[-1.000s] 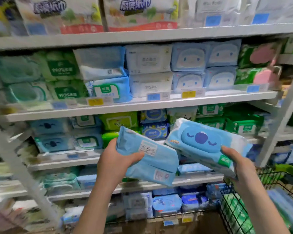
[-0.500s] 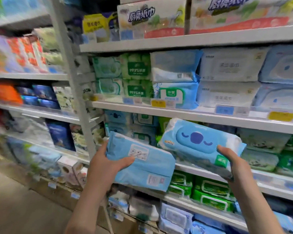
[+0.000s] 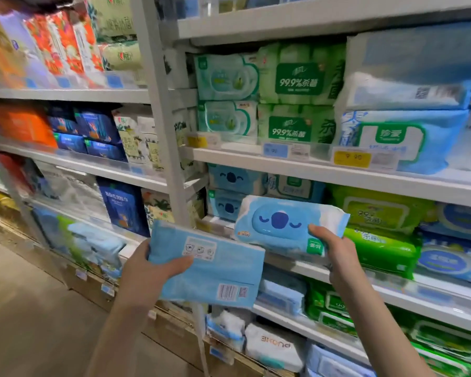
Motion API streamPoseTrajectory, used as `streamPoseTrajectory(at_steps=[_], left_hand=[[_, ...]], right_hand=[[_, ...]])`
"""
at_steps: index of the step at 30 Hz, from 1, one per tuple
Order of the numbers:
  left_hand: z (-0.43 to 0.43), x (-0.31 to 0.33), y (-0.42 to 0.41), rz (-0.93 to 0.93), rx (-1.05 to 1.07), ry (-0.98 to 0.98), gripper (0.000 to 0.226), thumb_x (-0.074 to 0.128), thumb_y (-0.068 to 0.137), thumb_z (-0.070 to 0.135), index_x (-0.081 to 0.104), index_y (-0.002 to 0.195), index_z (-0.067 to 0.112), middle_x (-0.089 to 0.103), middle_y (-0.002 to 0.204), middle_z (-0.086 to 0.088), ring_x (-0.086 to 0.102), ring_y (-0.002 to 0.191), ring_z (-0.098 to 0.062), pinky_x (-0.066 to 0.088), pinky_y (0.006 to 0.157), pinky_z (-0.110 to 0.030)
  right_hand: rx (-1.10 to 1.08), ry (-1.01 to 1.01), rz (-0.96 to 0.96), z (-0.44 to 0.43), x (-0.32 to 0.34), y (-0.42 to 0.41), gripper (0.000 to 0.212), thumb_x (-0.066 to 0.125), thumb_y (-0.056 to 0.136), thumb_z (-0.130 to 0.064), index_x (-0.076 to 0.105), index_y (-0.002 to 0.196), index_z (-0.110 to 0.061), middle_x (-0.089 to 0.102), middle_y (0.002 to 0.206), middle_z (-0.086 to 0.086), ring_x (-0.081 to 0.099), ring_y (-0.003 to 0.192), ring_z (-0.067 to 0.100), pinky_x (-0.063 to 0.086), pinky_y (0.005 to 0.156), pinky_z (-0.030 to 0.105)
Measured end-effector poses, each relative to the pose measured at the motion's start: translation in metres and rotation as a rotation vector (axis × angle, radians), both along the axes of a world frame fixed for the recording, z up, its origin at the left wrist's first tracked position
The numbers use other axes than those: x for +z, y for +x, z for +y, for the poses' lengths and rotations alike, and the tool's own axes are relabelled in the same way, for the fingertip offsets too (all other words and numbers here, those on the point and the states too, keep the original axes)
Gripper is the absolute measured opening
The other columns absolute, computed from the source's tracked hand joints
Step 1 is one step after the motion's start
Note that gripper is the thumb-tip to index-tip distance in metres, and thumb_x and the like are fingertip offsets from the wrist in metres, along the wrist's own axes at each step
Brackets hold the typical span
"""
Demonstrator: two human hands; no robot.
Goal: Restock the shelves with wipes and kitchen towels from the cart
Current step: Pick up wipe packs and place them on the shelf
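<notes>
My left hand (image 3: 150,270) grips a light blue wipes pack (image 3: 218,270) by its left end, its back with the barcode facing me. My right hand (image 3: 335,248) holds a second blue wipes pack (image 3: 280,224) by its right end, its koala face lid towards me. Both packs hover in front of the third shelf (image 3: 337,270). Two matching koala packs (image 3: 229,191) are stacked at the left end of that shelf, just behind the pack in my right hand. The cart is out of view.
A white shelf upright (image 3: 161,118) splits the racks. Green wipes packs (image 3: 375,229) fill the shelf to the right. Above sit green and blue packs (image 3: 297,99) behind yellow price tags (image 3: 351,157). Tissue packs (image 3: 120,208) fill the left rack. Bare floor (image 3: 33,322) lies lower left.
My view has swung left along the shelves and the cart has left the frame. Both hands keep their packs and have come closer to the stacked koala packs.
</notes>
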State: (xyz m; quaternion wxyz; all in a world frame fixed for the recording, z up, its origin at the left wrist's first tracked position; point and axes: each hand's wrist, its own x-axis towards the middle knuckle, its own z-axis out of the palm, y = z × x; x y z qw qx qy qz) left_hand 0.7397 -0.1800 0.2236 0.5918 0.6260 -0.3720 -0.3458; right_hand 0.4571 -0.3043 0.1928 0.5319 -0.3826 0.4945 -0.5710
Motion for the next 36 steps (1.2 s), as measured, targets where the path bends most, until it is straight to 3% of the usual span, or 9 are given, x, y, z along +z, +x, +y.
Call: streamPoseTrajectory(at_steps=[4, 8, 12, 16, 20, 24, 27, 31, 36], left_hand=[[-0.028, 0.000, 0.055, -0.035, 0.006, 0.009, 0.036, 0.078, 0.072, 0.001, 0.057, 0.089, 0.024, 0.066, 0.085, 0.003, 0.064, 0.067, -0.009, 0.047, 0.049, -0.018], [-0.047, -0.005, 0.095, -0.032, 0.014, 0.014, 0.035, 0.077, 0.071, -0.001, 0.059, 0.091, 0.021, 0.066, 0.082, 0.002, 0.065, 0.058, -0.005, 0.046, 0.041, -0.013], [-0.060, -0.018, 0.117, -0.015, 0.024, 0.012, 0.033, 0.076, 0.072, -0.002, 0.060, 0.092, 0.020, 0.067, 0.084, 0.000, 0.064, 0.059, -0.006, 0.046, 0.041, -0.013], [-0.072, -0.031, 0.120, -0.030, 0.033, -0.015, 0.029, 0.074, 0.075, -0.002, 0.060, 0.091, 0.018, 0.065, 0.082, 0.001, 0.063, 0.052, 0.002, 0.043, 0.041, -0.009], [-0.082, -0.046, 0.122, -0.001, 0.013, -0.023, 0.042, 0.084, 0.063, 0.005, 0.063, 0.097, 0.017, 0.070, 0.085, 0.000, 0.069, 0.069, -0.012, 0.048, 0.046, -0.013], [-0.088, -0.050, 0.120, 0.007, 0.021, -0.030, 0.048, 0.086, 0.056, 0.011, 0.062, 0.098, 0.019, 0.069, 0.087, 0.001, 0.067, 0.075, -0.016, 0.047, 0.047, -0.012], [-0.091, -0.050, 0.120, 0.016, 0.029, -0.037, 0.046, 0.085, 0.058, 0.011, 0.061, 0.097, 0.020, 0.067, 0.087, 0.004, 0.063, 0.073, -0.011, 0.045, 0.046, -0.011], [-0.097, -0.049, 0.127, 0.007, 0.052, -0.023, 0.049, 0.076, 0.048, 0.025, 0.061, 0.095, 0.024, 0.067, 0.091, 0.003, 0.063, 0.081, -0.015, 0.046, 0.057, -0.022], [-0.106, -0.051, 0.134, 0.017, 0.064, -0.019, 0.050, 0.084, 0.050, 0.019, 0.061, 0.094, 0.024, 0.068, 0.094, 0.000, 0.065, 0.086, -0.023, 0.048, 0.061, -0.029]], right_hand=[[-0.044, -0.014, -0.014, -0.043, -0.010, 0.067, 0.076, 0.085, 0.055, -0.036, 0.054, 0.119, -0.009, 0.070, 0.107, 0.006, 0.068, 0.093, 0.026, 0.055, 0.084, 0.045], [-0.098, -0.080, 0.050, -0.077, -0.016, 0.115, 0.054, 0.078, 0.076, -0.016, 0.043, 0.116, -0.011, 0.062, 0.108, 0.005, 0.064, 0.091, 0.020, 0.053, 0.073, 0.033], [-0.106, -0.133, 0.263, -0.109, -0.029, 0.142, 0.062, 0.081, 0.074, -0.027, 0.040, 0.118, -0.011, 0.056, 0.110, 0.005, 0.058, 0.098, 0.022, 0.050, 0.083, 0.040], [-0.037, -0.184, 0.441, -0.129, -0.049, 0.153, 0.051, 0.080, 0.076, -0.022, 0.041, 0.108, -0.013, 0.052, 0.095, -0.005, 0.054, 0.084, 0.011, 0.046, 0.066, 0.023], [-0.016, -0.165, 0.608, -0.143, -0.061, 0.159, 0.052, 0.083, 0.068, -0.039, 0.051, 0.099, -0.012, 0.060, 0.096, 0.001, 0.059, 0.087, 0.020, 0.053, 0.075, 0.039], [0.045, -0.139, 0.933, -0.150, -0.053, 0.161, 0.055, 0.081, 0.066, -0.051, 0.048, 0.075, -0.008, 0.055, 0.071, 0.003, 0.054, 0.065, 0.019, 0.044, 0.055, 0.033], [0.025, -0.142, 1.197, -0.146, -0.042, 0.163, 0.061, 0.082, 0.067, -0.048, 0.041, 0.090, -0.009, 0.056, 0.083, 0.008, 0.055, 0.076, 0.024, 0.049, 0.063, 0.036], [-0.076, -0.385, 1.620, -0.145, -0.035, 0.169, 0.094, 0.075, 0.069, -0.059, 0.029, 0.140, -0.018, 0.055, 0.125, 0.014, 0.056, 0.105, 0.030, 0.046, 0.086, 0.038], [0.011, -0.382, 1.608, -0.152, -0.042, 0.176, 0.064, 0.068, 0.076, -0.061, 0.049, 0.121, -0.020, 0.061, 0.104, 0.005, 0.059, 0.094, 0.024, 0.043, 0.068, 0.031]])
